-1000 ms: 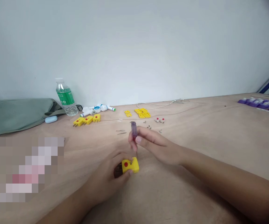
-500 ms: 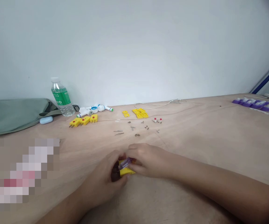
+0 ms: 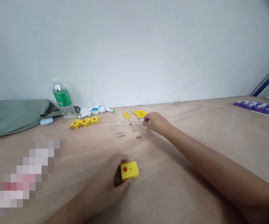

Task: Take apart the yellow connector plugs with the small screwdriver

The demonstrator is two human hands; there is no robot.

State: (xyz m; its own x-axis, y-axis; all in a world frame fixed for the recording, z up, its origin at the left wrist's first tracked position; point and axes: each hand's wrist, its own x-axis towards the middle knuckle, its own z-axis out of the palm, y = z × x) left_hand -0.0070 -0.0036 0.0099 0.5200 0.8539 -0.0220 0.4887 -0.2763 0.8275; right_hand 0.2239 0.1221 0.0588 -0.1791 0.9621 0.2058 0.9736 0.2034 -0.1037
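Note:
My left hand (image 3: 112, 180) is closed on a yellow plug (image 3: 132, 171) with a red button and a small hole on top. Its metal pins point into my palm. Farther out, my right hand (image 3: 156, 122) is closed around a screwdriver (image 3: 142, 119) with a clear purple handle; the fingers hide most of it. It is over the table just in front of the yellow plug casings (image 3: 139, 114). Small brass-coloured metal parts (image 3: 139, 137) and thin metal strips (image 3: 120, 136) lie between my two hands.
Three yellow plugs (image 3: 85, 122) stand at the left back beside white tube pieces (image 3: 102, 109) and a water bottle (image 3: 63, 99). A green bag (image 3: 15, 116) lies at far left. White cord (image 3: 153, 108) runs along the wall, and purple parts (image 3: 257, 105) sit far right.
My right hand has moved away from the yellow plug, forward to the casings at the back, carrying the screwdriver. My left hand still grips the plug, whose top now shows.

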